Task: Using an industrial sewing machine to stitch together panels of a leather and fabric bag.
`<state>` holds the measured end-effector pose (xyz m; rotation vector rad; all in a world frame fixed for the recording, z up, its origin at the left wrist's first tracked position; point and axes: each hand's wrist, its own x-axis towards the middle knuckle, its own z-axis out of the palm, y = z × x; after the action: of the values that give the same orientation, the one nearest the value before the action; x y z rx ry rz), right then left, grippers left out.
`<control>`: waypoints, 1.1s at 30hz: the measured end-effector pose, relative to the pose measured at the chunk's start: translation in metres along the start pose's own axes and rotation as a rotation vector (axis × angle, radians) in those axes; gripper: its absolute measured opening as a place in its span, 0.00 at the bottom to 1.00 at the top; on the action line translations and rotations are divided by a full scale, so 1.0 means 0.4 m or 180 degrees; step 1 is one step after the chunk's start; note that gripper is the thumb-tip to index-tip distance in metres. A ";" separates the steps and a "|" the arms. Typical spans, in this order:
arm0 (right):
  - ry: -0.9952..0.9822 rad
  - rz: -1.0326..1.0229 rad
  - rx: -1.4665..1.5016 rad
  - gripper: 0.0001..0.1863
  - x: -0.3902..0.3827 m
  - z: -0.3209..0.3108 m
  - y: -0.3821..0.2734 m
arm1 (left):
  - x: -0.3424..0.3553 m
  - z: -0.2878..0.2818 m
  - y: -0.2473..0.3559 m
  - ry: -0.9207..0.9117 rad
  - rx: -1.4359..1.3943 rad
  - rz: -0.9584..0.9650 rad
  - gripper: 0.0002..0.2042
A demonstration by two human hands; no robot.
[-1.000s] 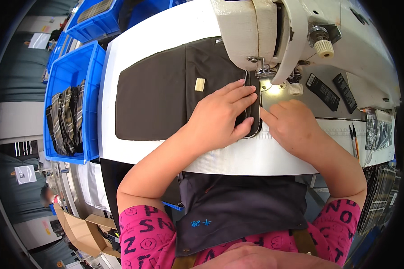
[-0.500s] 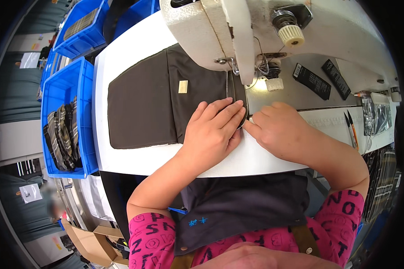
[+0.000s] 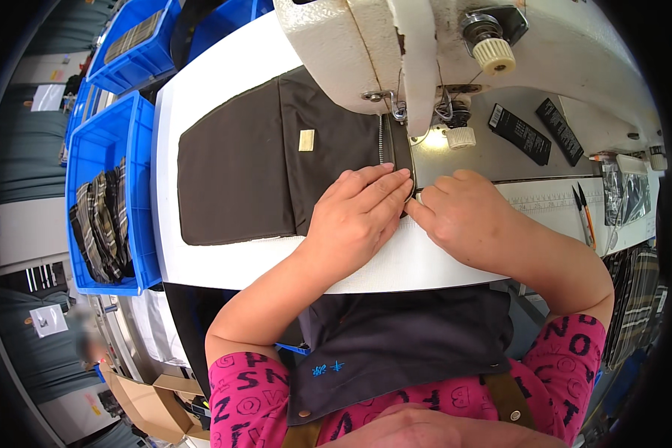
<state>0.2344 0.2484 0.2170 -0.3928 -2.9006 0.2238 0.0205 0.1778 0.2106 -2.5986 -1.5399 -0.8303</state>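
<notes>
A dark brown fabric panel [image 3: 235, 160] lies spread on the white sewing table, with a small cream label [image 3: 306, 140] and a metal zipper [image 3: 381, 142] along its right part. My left hand [image 3: 362, 201] rests flat on the panel's lower right, fingers together and stretched toward the zipper's lower end. Against the panel's right edge is my right hand [image 3: 463, 216], its fingers curled and the index fingertip at that edge; its thumb is hidden. The sewing machine's head [image 3: 366, 56] stands just beyond my hands, and its presser foot area [image 3: 402, 112] is partly covered by the machine.
Blue bins [image 3: 145, 216] with plaid fabric pieces [image 3: 101, 224] stand at the left. Two black tags [image 3: 519, 134] lie on the metal machine bed. Farther right are thread snips or pens [image 3: 586, 213] and clear bags [image 3: 627, 190]. Plaid fabric [image 3: 631, 306] hangs below the table's right end.
The view has shifted slightly, with the machine head appearing a little farther right. Both hands keep nearly the same place on the fabric panel.
</notes>
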 end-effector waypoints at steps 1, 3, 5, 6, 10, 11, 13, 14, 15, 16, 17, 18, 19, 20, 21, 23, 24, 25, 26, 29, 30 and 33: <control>-0.0025 0.0001 0.0007 0.06 0.000 -0.001 0.000 | 0.000 0.000 -0.001 0.0004 0.0001 -0.0001 0.18; -0.0053 -0.0007 0.0002 0.06 0.003 -0.003 -0.001 | 0.000 -0.002 -0.003 -0.0071 -0.0045 -0.0035 0.20; -0.0038 -0.0020 -0.0029 0.06 0.006 -0.004 -0.004 | 0.001 -0.015 0.002 -0.0155 -0.0110 -0.0122 0.21; -0.0049 -0.0024 -0.0055 0.06 0.002 0.001 -0.002 | 0.003 -0.018 0.003 -0.0251 -0.0179 -0.0207 0.21; 0.0044 -0.0088 -0.0048 0.07 0.005 -0.001 -0.002 | 0.001 -0.024 -0.003 -0.0362 -0.0195 -0.0220 0.22; -0.0105 -0.0026 0.0002 0.06 0.007 -0.006 -0.003 | 0.003 -0.021 -0.003 -0.0304 -0.0212 -0.0244 0.22; 0.0105 -0.0015 0.0057 0.10 0.006 0.020 0.001 | 0.008 -0.016 -0.010 -0.0244 -0.0224 -0.0274 0.22; 0.0316 0.0006 0.0111 0.15 0.005 0.033 0.006 | 0.011 -0.013 -0.017 -0.0224 -0.0214 -0.0259 0.22; 0.0318 -0.0002 0.0108 0.15 0.004 0.041 0.011 | 0.016 -0.010 -0.023 -0.0206 -0.0205 -0.0244 0.21; 0.0415 0.0042 0.0126 0.17 0.005 0.048 0.019 | 0.021 -0.008 -0.028 -0.0201 -0.0201 -0.0245 0.21; 0.0516 0.0081 0.0147 0.19 0.009 0.050 0.025 | 0.026 -0.008 -0.033 -0.0160 -0.0197 -0.0245 0.21; 0.0521 0.0074 0.0145 0.19 0.014 0.048 0.029 | 0.032 -0.007 -0.037 -0.0119 -0.0194 -0.0244 0.21; 0.0600 0.0085 0.0083 0.20 0.018 0.046 0.033 | 0.035 -0.001 -0.043 -0.0091 -0.0169 -0.0262 0.20; 0.0674 0.0103 0.0021 0.22 0.021 0.045 0.037 | 0.040 0.003 -0.051 -0.0088 -0.0171 -0.0261 0.20; 0.0672 0.0105 0.0018 0.22 0.023 0.043 0.038 | 0.044 0.007 -0.057 -0.0018 -0.0108 -0.0248 0.19; 0.0643 0.0168 0.0126 0.22 0.029 0.037 0.037 | 0.045 0.014 -0.063 0.0053 -0.0051 -0.0223 0.18; 0.0645 0.0178 0.0118 0.22 0.030 0.036 0.037 | 0.043 0.017 -0.066 0.0096 -0.0061 -0.0254 0.17; 0.0624 0.0150 0.0096 0.19 0.029 0.038 0.036 | 0.042 0.018 -0.068 0.0138 -0.0070 -0.0286 0.16; 0.0595 0.0128 0.0084 0.15 0.027 0.040 0.034 | 0.040 0.017 -0.065 0.0129 -0.0083 -0.0281 0.16; 0.0610 0.0125 0.0131 0.15 0.026 0.029 0.032 | 0.037 0.013 -0.067 0.0002 -0.0061 -0.0218 0.15; 0.0615 0.0137 0.0139 0.15 0.027 0.030 0.031 | 0.038 0.015 -0.073 0.0048 0.0005 -0.0070 0.15; 0.0588 0.0145 0.0127 0.15 0.022 0.037 0.029 | 0.039 0.014 -0.075 0.0068 0.0087 0.0115 0.15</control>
<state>0.2257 0.2602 0.2022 -0.4482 -2.7042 0.2387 0.0044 0.2075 0.2052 -2.5816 -1.4835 -0.8255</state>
